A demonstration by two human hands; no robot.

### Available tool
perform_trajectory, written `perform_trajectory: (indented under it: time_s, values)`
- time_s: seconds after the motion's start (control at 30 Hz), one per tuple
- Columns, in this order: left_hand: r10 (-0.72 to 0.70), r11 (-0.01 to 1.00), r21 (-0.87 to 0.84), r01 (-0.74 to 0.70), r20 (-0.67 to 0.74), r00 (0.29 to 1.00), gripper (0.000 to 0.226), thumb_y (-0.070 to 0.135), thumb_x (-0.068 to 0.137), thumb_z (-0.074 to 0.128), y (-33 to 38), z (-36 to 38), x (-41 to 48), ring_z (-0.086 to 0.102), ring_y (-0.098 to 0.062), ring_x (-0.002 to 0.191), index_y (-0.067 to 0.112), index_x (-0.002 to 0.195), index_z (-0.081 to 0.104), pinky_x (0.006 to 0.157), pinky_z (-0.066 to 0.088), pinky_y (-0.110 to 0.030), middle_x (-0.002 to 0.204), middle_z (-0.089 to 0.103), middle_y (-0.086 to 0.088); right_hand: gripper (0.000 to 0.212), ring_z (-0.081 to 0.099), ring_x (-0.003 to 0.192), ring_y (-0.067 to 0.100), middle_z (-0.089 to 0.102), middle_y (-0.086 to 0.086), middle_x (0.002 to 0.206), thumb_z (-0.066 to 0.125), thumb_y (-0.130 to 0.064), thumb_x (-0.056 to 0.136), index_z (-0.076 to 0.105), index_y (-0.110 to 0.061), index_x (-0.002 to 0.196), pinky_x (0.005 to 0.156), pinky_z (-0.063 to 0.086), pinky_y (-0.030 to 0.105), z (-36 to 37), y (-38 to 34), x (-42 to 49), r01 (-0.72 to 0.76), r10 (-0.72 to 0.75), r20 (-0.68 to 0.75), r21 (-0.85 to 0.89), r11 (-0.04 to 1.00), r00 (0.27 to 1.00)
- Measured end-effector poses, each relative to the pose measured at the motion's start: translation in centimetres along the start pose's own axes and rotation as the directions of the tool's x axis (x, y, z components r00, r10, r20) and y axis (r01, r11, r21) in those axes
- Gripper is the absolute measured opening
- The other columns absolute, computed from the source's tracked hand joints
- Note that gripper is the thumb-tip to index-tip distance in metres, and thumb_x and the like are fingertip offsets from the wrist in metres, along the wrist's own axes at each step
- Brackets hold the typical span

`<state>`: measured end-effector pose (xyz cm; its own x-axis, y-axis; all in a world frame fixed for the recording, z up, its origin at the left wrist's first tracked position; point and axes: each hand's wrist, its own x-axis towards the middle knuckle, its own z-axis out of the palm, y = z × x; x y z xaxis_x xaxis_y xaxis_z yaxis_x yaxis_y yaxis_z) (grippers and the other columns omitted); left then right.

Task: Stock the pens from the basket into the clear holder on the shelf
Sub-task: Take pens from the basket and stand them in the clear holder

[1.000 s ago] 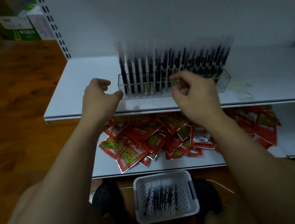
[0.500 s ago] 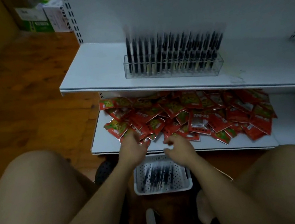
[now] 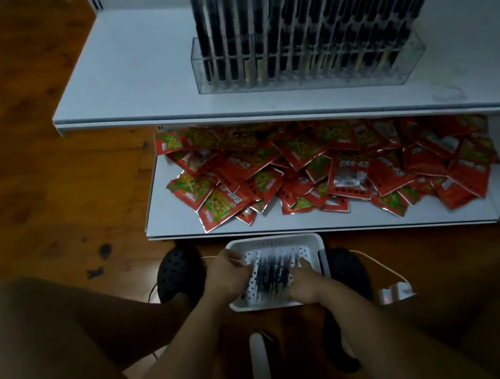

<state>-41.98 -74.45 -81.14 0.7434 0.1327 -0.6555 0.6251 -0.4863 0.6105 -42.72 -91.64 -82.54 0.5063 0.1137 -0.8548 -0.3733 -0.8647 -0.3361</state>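
Wooden floor, dim light; white two-tier shelf unit along the far side.

Upper shelf [image 3: 130, 77]: one clear holder [image 3: 309, 75], standing upright, already densely filled with dark pens [image 3: 297, 26]; rows too blurred to count, roughly several dozen. Free slots not discernible.

Lower shelf [image 3: 167, 216]: one loose heap of red snack packets [image 3: 331, 169], overlapping, well over thirty, exact number not countable.

Floor, between two black perforated shoes [image 3: 180, 275]: one white perforated basket [image 3: 284, 243] holding the remaining pens [image 3: 273, 276], perhaps a dozen, lying flat and tangled.

Hands: two, both inside the basket. Left hand [image 3: 228, 275] at the basket's left edge, fingers curled down onto the pens. Right hand [image 3: 304, 284] at the near right corner, fingers spread over the pens. Whether either has closed on a pen cannot be told.

Also: one white cable with a small adapter [image 3: 395, 293] beside the right shoe.

Risks, as judged: a bunch gathered loosely may shed pens on the lift to the upper shelf; forcing pens into a crowded holder may tip it or knock neighbours askew; poor light hampers finding a free slot; the cable could catch a foot.
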Motion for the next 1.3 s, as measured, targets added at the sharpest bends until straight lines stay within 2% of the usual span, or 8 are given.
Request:
perform_trajectory:
  time_s: [0.1,0.5,0.67,0.77,0.87,1.03,1.13,1.3]
  values:
    - [-0.101,0.995,0.006,0.101,0.055,0.993,0.034,0.017,0.085,0.07,-1.4,1.6,1.6,0.061,-0.023,0.095,0.006,0.114,0.056,0.077,0.047,-0.027,0.107,0.063,-0.01,0.06,0.004,0.148,0.032,0.005,0.015,0.161,0.048,-0.018,0.098,0.023,-0.003,0.15,0.117,0.018,0.039,1.3,0.8,3.8,-0.057,0.056,0.046,0.01,0.998,0.997]
    - [-0.216,0.974,-0.044,0.221,0.105,0.971,0.03,0.018,0.086,0.068,-2.2,5.2,8.6,0.06,-0.02,0.092,0.009,0.113,0.06,0.075,0.046,-0.024,0.105,0.064,-0.008,0.055,0.023,0.143,0.035,0.011,0.011,0.161,0.044,-0.027,0.094,0.034,-0.024,0.148,0.115,0.028,0.045,4.0,2.1,14.1,-0.143,0.141,0.059,0.028,0.989,0.988]
    - [-0.207,0.975,-0.063,0.211,0.058,0.977,0.02,0.018,0.091,0.063,-2.2,5.5,9.6,0.057,-0.015,0.084,0.013,0.11,0.06,0.057,0.041,-0.015,0.101,0.064,-0.005,0.061,0.024,0.144,0.032,0.006,0.007,0.161,0.041,0.0,0.094,0.022,-0.009,0.152,0.118,0.026,0.04,4.9,1.3,15.0,-0.301,0.325,0.033,0.476,0.827,0.945]
    - [-0.2,0.975,-0.092,0.205,0.058,0.978,0.019,0.018,0.093,0.06,-2.3,5.7,9.3,0.057,-0.014,0.084,0.012,0.11,0.059,0.069,0.043,-0.02,0.097,0.063,-0.002,0.049,0.048,0.127,0.029,0.042,0.015,0.147,0.038,0.007,0.093,0.041,-0.001,0.141,0.106,0.041,0.035,5.2,1.0,15.3,-0.304,0.409,-0.003,0.663,0.684,0.913]
    - [-0.199,0.971,-0.121,0.206,0.067,0.978,0.011,0.018,0.093,0.059,-2.1,5.2,9.0,0.056,-0.01,0.069,0.015,0.104,0.058,0.057,0.043,-0.018,0.084,0.061,0.002,0.03,0.063,0.088,0.025,0.069,0.01,0.107,0.045,0.0,0.094,0.071,-0.007,0.107,0.074,0.05,0.027,4.4,1.5,14.0,-0.24,0.425,-0.157,0.633,0.736,0.892]
    - [-0.141,0.98,-0.132,0.147,0.058,0.988,0.01,0.016,0.091,0.058,-0.5,3.9,7.9,0.057,-0.015,0.067,0.013,0.1,0.059,0.058,0.048,-0.02,0.095,0.065,-0.01,0.021,0.067,0.094,0.025,0.07,0.01,0.099,0.065,0.009,0.082,0.07,-0.006,0.096,0.068,0.049,0.022,2.2,1.5,10.1,-0.04,0.412,-0.233,0.83,0.556,0.881]
    - [-0.057,0.988,-0.143,0.063,0.045,0.997,0.008,0.017,0.089,0.06,1.5,2.8,6.7,0.053,-0.011,0.057,0.011,0.095,0.06,0.045,0.043,-0.015,0.084,0.064,-0.008,0.037,0.065,0.072,0.018,0.065,0.007,0.092,0.066,0.01,0.082,0.057,-0.011,0.111,0.057,0.049,0.025,0.4,0.7,7.3,-0.047,0.325,-0.123,0.882,0.469,0.938]
    - [0.074,0.987,-0.148,-0.067,0.042,0.996,0.017,0.024,0.089,0.061,5.1,0.2,3.3,0.054,-0.016,0.063,0.014,0.102,0.06,0.063,0.043,-0.026,0.082,0.063,-0.004,0.043,0.07,0.09,0.026,0.065,0.012,0.112,0.058,0.004,0.09,0.053,-0.019,0.126,0.092,0.054,0.046,-2.2,-1.3,2.6,0.08,0.116,-0.147,0.889,0.451,0.982]
